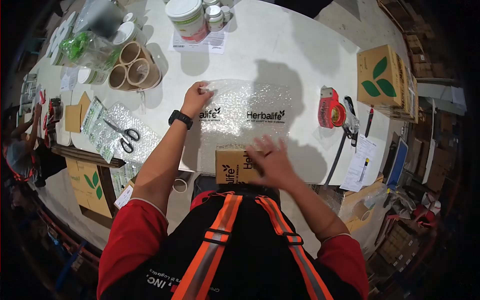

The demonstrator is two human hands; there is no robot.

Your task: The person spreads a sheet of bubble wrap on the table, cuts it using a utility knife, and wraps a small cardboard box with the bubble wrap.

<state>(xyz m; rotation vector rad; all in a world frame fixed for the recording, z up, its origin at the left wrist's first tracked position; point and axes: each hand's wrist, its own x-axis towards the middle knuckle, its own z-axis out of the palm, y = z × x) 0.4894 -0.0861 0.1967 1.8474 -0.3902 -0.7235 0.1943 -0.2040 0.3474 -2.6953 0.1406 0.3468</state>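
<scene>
A clear bubble wrap sheet (235,95) printed with dark "Herbalife" lettering lies on the white table in front of me. My left hand (196,98), with a black watch on the wrist, has its fingers closed at the sheet's far left corner. A small brown cardboard box (227,159) rests at the sheet's near edge, against the table's edge by my body. Printed lettering shows over the box. My right hand (271,162) is at the box's right side, blurred, with its fingers spread. Whether it touches the box I cannot tell.
Scissors (122,135) lie on bubble wrap at left, near cardboard tubes (132,70). White tubs (186,19) stand at the back. A red tape dispenser (331,107), a cutter (369,122) and a large carton (377,75) are at right. Another person (21,150) is at far left.
</scene>
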